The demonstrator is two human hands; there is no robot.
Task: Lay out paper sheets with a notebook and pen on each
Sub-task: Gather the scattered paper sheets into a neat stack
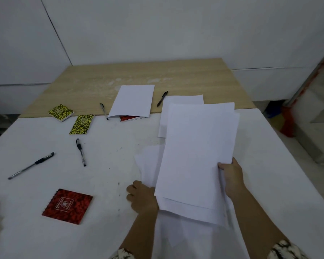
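- Presently, a stack of paper sheets is held lifted and tilted above the white table, between the two hands, which are set apart at its near corners.
- The right hand is clamped on the right edge of the stack, with the thumb laid on top.
- The left hand is curled at the lower left corner of the stack; its fingertips are hidden under the paper, so the grip is taken as a hold on the sheets.
- Further loose sheets are seen lying on the table beneath the stack.
- To the near left, a red spiral notebook lies flat, well apart from the hands.
- Beyond it, two pens lie on open white surface.
- Farther left, two yellow-patterned notebooks are placed near the seam where the white table meets a wooden table.
- At the seam, a single sheet lies over a second red notebook, flanked by a pen on the left and a pen on the right.
- One more sheet is partly hidden behind the stack.
- White wall panels enclose the far side.
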